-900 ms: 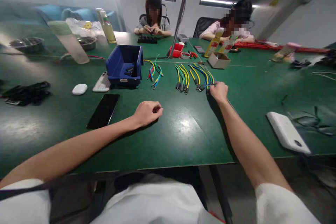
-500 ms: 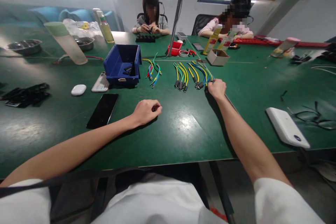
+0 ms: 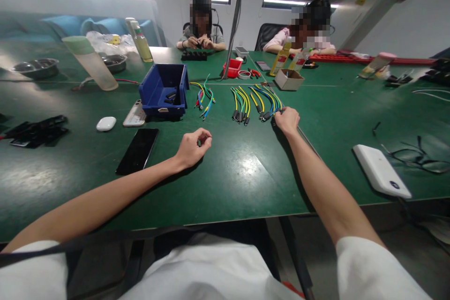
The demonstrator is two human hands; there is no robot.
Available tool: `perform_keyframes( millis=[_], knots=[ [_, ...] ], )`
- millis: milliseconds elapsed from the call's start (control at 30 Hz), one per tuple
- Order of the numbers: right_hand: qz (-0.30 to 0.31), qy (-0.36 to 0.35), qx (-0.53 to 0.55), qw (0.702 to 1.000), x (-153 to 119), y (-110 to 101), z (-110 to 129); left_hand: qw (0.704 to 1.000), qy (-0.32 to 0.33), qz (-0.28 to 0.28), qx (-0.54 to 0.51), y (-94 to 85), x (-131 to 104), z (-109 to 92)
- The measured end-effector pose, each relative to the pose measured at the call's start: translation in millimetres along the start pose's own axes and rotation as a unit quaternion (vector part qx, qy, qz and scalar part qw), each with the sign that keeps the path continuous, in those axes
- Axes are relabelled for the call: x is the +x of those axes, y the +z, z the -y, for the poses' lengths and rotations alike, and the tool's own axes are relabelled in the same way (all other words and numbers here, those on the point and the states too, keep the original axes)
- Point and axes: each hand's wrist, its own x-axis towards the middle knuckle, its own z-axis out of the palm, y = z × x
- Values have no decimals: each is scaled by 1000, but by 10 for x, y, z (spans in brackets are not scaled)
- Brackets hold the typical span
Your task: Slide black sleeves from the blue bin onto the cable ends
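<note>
My right hand [image 3: 287,119] is closed at the lower ends of a group of cables [image 3: 267,101], with blue, yellow and green ones in it. Its fingertips pinch the end of the rightmost cable, mostly hidden by the hand. Just left of that lies a second group of yellow and green cables [image 3: 242,103] with black sleeves on their near ends. My left hand [image 3: 193,147] rests on the green table [image 3: 225,197] with fingers curled in toward the thumb; what it holds, if anything, cannot be seen. Farther off lie several loose cables with bare lugs [image 3: 206,96].
A blue bin [image 3: 163,110] holds small black sleeves. Left of my left hand are a black phone [image 3: 138,151] and a white case [image 3: 106,123]. A white power bank [image 3: 381,171] and glasses [image 3: 418,157] lie right. Two people sit across the table.
The view has shifted slightly. My left hand has turned a little, and the gap between thumb and fingers shows more clearly. My right hand stays at the cable ends.
</note>
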Motion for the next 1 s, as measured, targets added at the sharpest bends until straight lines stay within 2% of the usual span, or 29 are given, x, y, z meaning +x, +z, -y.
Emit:
perform_keyframes(
  millis=[200,300,433,533,600,667,767,867,1000],
  knots=[
    [-27,29,32,999,-5,24,18,999,11,4,51,-38,86,23],
    [-63,39,60,995,-15,4,37,996,19,-26,81,-138,194,56],
    [-112,36,98,988,-51,-59,76,983,28,-119,139,-381,403,194],
    [-130,23,115,984,-114,-132,145,965,6,-186,187,-612,601,363],
    [-127,4,111,986,-175,-189,214,956,-25,-196,216,-764,753,477],
    [-115,-22,91,989,-247,-248,295,951,-60,-171,251,-892,917,577],
    [-86,-71,59,992,-376,-320,426,938,-120,-98,311,-1013,1170,713],
    [-55,-144,52,987,-529,-351,566,929,-141,-7,343,-1048,1395,867],
    [-28,-243,70,967,-736,-343,753,922,-155,76,346,-1031,1572,1077]
  ],
)
